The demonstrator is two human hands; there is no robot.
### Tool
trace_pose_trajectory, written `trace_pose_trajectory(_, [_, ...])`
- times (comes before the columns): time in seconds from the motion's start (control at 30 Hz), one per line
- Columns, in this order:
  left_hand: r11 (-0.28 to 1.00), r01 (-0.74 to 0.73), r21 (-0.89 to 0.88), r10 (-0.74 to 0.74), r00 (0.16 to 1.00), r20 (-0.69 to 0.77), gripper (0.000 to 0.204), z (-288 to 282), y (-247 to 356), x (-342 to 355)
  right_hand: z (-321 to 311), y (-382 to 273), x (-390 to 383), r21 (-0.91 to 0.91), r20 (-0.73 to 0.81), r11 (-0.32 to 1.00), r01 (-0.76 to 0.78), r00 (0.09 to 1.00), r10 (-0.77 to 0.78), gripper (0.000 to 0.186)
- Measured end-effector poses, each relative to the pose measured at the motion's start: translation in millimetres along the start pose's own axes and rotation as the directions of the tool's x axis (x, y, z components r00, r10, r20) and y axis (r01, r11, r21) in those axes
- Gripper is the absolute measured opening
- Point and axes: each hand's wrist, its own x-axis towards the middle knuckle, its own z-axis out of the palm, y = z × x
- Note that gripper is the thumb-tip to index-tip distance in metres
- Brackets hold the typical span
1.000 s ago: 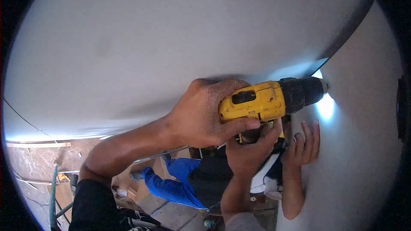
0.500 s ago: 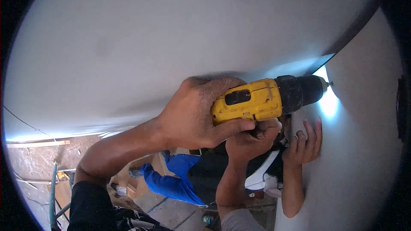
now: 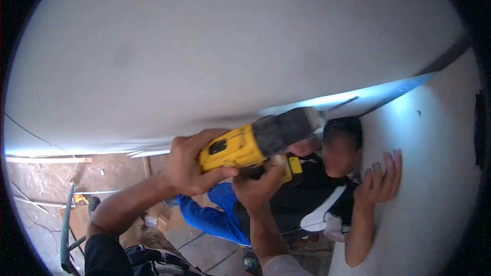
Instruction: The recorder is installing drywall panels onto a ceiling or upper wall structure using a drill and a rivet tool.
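A yellow and black cordless drill (image 3: 238, 145) is held in front of me, tilted with its chuck up to the right. My left hand (image 3: 189, 166) wraps over the back of its body, thumb along the lower side. Lower down, my right hand (image 3: 263, 184) grips the handle, which is partly hidden. A thin bit (image 3: 343, 104) sticks out of the chuck, apart from the right-hand panel (image 3: 434, 174). On that lit panel shows a small dark spot (image 3: 419, 113); whether it is a screw head or a hole, I cannot tell.
A co-worker (image 3: 286, 204) in dark top and blue trousers is below, their hand (image 3: 379, 184) flat against the right panel. A large pale panel (image 3: 204, 46) spans above, meeting the other at a dark gap. A green metal pole (image 3: 67, 225) stands lower left.
Both my hands have drawn the drill left and slightly down, away from the right panel. Its bit has left the panel, and the dark spot there is exposed. The co-worker's head now shows.
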Motion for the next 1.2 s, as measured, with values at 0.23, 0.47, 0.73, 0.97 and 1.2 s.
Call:
trace_pose_trajectory(0.23, [0.918,0.339,0.204,-0.352,0.936,0.031,0.066,-37.1,3.4,-136.2,33.1,-39.8,-89.4,0.298,0.556,0.919,-0.258,0.83,0.053,0.049])
trace_pose_trajectory(0.47, [0.649,0.701,0.296,-0.734,0.679,0.002,0.059,-52.2,28.6,-219.5,71.3,-60.0,-218.4,0.325,0.829,0.456,-0.828,0.482,0.284,0.036])
trace_pose_trajectory(0.73, [0.275,0.935,0.226,-0.939,0.311,-0.146,0.055,-19.8,33.3,-292.7,81.2,-57.9,-272.7,0.05,0.966,0.128,-0.991,0.08,0.246,0.044])
trace_pose_trajectory(0.97, [0.17,0.902,0.397,-0.985,0.141,0.101,0.047,-17.8,23.9,-337.1,78.8,-22.1,-362.4,0.174,0.984,0.218,-0.96,0.177,-0.008,0.096])
trace_pose_trajectory(1.2, [-0.524,-0.149,0.838,-0.851,0.064,-0.521,0.083,-162.9,18.0,-445.5,132.8,-3.7,-549.0,-0.113,0.991,0.059,-0.992,-0.109,0.073,0.098])
